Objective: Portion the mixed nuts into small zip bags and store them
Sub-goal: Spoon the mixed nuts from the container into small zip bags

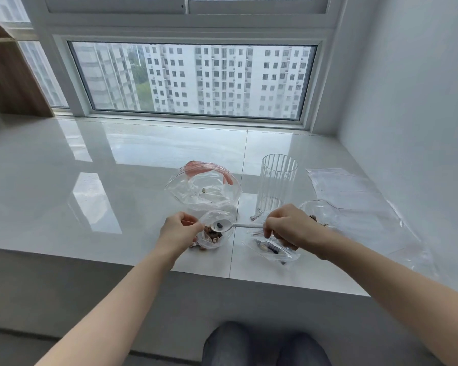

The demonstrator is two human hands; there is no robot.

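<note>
Nuts [214, 234] brown in clear small bag [215, 243], left hand [178, 228] pinching rim, right hand [288, 225] gripping spoon [229, 226]

The right hand [292, 226] covers the far end of the white spoon [232, 226] handle and part of the small bag [320, 211] behind it. Nut kinds in the near bag [214, 235] are too small to tell. The flat bags [362, 204] at right blur into the tabletop [90, 180]. Both forearms run off the bottom edge.
</note>
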